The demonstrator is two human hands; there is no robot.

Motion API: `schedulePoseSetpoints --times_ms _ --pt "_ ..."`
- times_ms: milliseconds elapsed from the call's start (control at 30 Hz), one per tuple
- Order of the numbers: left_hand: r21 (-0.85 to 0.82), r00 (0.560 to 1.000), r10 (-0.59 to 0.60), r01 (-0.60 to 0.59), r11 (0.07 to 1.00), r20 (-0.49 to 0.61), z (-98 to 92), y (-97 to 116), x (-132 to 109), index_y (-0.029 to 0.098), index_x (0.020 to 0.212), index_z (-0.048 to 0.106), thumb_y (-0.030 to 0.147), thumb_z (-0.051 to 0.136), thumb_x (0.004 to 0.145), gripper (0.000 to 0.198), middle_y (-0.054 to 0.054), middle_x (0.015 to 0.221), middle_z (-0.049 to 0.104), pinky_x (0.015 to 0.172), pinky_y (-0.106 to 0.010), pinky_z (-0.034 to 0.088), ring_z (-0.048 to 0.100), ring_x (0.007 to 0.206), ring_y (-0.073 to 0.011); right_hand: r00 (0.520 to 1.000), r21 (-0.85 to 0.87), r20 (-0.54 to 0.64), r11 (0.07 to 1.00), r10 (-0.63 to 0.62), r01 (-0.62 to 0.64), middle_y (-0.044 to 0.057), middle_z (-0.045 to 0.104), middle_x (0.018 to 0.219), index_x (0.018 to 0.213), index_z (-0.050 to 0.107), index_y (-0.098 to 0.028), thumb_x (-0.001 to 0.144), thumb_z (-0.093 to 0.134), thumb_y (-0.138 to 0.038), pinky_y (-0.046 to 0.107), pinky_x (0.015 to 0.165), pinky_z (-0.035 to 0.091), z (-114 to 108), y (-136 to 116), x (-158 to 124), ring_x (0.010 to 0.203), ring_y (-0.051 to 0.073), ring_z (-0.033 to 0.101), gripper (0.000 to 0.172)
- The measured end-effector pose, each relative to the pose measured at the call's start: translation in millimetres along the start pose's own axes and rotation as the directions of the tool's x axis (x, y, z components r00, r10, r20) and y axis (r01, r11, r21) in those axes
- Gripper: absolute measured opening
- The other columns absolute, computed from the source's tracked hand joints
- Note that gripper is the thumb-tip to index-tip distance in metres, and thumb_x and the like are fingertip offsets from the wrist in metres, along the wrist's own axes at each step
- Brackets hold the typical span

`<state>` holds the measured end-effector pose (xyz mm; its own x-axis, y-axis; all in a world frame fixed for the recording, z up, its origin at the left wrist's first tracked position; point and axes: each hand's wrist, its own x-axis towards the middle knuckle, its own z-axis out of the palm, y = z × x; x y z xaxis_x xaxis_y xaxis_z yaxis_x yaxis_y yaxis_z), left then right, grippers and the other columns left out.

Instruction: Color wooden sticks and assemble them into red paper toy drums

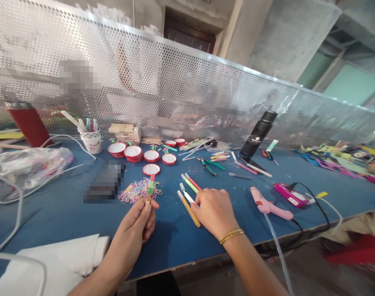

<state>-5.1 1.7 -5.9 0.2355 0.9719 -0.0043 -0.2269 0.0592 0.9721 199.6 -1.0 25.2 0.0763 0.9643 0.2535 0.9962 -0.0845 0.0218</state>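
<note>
Stick [150, 190]: raised over the counter [165, 246], near upright, in your left hand [138, 224]. It shows red and green bands above a brown lower end. Your left grip is pinched closed on that lower end, thumb against fingers.

Handling (judged): light, stiff, probably wooden; thin enough to snap if bent. Keep hold of the lower end; fresh colour could smear.

Your right hand [215, 211] is lowered at the white marker [189, 195], fingers curled; cannot tell whether that grip is closed around it. Ochre marker [189, 209] just beside. Markers: likely light, rigid, smooth; take mid-barrel.

Writing: paper cup [91, 142] has reddish script, black flask [257, 135] white lettering, magenta box [291, 195] a pale label. None legible; no brand readable.
</note>
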Motion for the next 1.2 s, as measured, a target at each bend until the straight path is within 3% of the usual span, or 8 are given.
schedulePoseSetpoints --times_ms 267,433,567,767,900,1000,1200 --pt "0.012 1.000 -0.004 0.003 1.000 0.006 -0.4 -1 1 0.020 0.095 0.053 0.054 0.058 0.088 0.035 0.007 0.058 0.038 0.042 -0.020 0.021 0.033 0.046 -0.0067 0.999 -0.020 0.022 0.999 0.033 -0.033 0.008 0.074 0.078 0.072 0.072 -0.019 0.082 0.060 -0.029 0.035 0.070 0.036 4 0 3 0.080 0.022 0.068 0.019" --pt "0.020 1.000 -0.003 0.002 1.000 0.017 -1.5 -2 1 0.020 0.096 0.053 0.055 0.058 0.088 0.036 0.007 0.059 0.039 0.042 -0.020 0.021 0.033 0.046 -0.0067 0.998 -0.021 0.019 0.998 0.067 -0.067 0.008 0.074 0.083 0.076 0.073 -0.019 0.084 0.060 -0.032 0.035 0.073 0.036 13 0 19 0.083 0.022 0.068 0.020" --pt "0.016 1.000 -0.008 0.008 1.000 0.006 -2.3 -3 1 0.020 0.096 0.053 0.055 0.058 0.088 0.036 0.007 0.059 0.040 0.042 -0.019 0.022 0.033 0.046 -0.0068 0.996 -0.015 -0.001 0.996 0.090 -0.090 0.010 0.074 0.089 0.084 0.073 -0.018 0.089 0.059 -0.042 0.034 0.073 0.035 16 -1 27 0.086 0.022 0.068 0.028" --pt "0.013 1.000 -0.009 0.009 1.000 -0.005 -2.1 -4 1 0.020 0.095 0.053 0.056 0.060 0.086 0.037 0.008 0.058 0.040 0.041 -0.019 0.022 0.034 0.045 -0.0067 0.998 0.013 -0.048 0.999 0.030 -0.030 0.008 0.073 0.079 0.076 0.071 -0.019 0.090 0.057 -0.050 0.035 0.071 0.034 8 -3 -1 0.078 0.022 0.067 0.037" --pt "0.026 1.000 -0.009 0.009 1.000 -0.004 -1.2 -2 2 0.021 0.095 0.053 0.058 0.059 0.086 0.039 0.008 0.057 0.042 0.042 -0.018 0.023 0.035 0.044 -0.0065 0.999 0.037 -0.003 0.998 -0.045 0.045 0.005 0.072 0.075 0.072 0.070 -0.020 0.086 0.063 -0.040 0.035 0.070 0.034 9 -10 -14 0.075 0.021 0.066 0.025" --pt "0.036 0.999 -0.031 0.032 0.999 -0.016 -0.6 1 0 0.021 0.095 0.052 0.059 0.060 0.084 0.040 0.007 0.058 0.046 0.043 -0.017 0.025 0.039 0.046 -0.0074 0.998 0.025 -0.015 0.998 -0.055 0.055 0.006 0.073 0.078 0.075 0.070 -0.019 0.086 0.062 -0.034 0.035 0.071 0.035 13 -16 -4 0.077 0.021 0.067 0.021" --pt "0.050 0.999 -0.020 0.022 0.998 -0.040 -0.2 1 -1 0.022 0.094 0.055 0.060 0.058 0.084 0.040 0.005 0.060 0.053 0.041 -0.017 0.028 0.045 0.049 -0.0097 0.993 0.018 -0.110 0.999 0.032 -0.031 0.009 0.073 0.085 0.085 0.070 -0.018 0.089 0.063 -0.043 0.035 0.071 0.034 17 -23 15 0.079 0.022 0.067 0.026"
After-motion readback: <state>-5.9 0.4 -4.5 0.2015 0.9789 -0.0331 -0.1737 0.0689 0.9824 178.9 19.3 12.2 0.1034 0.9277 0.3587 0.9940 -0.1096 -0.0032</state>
